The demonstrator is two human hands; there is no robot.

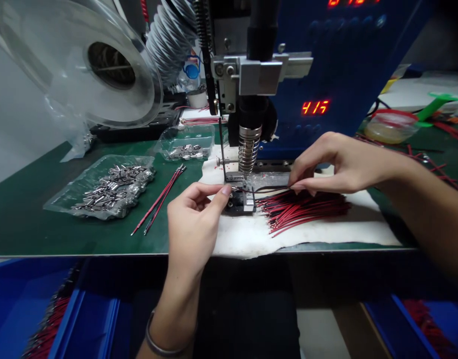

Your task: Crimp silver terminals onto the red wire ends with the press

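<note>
Head camera, my one view from far away, shows two bare hands at work in the middle of the frame. I think the step in hand is holding a thin dark wire (268, 191) in its spot by the small metal block (248, 204), just under the big spring (250, 149) of the blue machine (318, 65). To me, the next move calls for steady fingers and a straight wire, with the tip lined up with care.

The wire lies between the hands, near the center of the frame, just above the block. The left hand (195, 214) has its thumb and finger pinched at the wire's left end, where a tiny shiny bit shows. It is too small for me to tell if they grip that bit or the wire itself. The right hand (333, 164) pinches the wire's other side, right of center. So the hands are apart, with the wire reaching across.

Below the right hand, a pile of red and black wires (307, 209) lies on a white cloth (239, 242). Left of the left hand, a few loose wires (157, 202) rest near a clear plastic tray (57, 203) full of shiny metal bits (112, 187).
</note>
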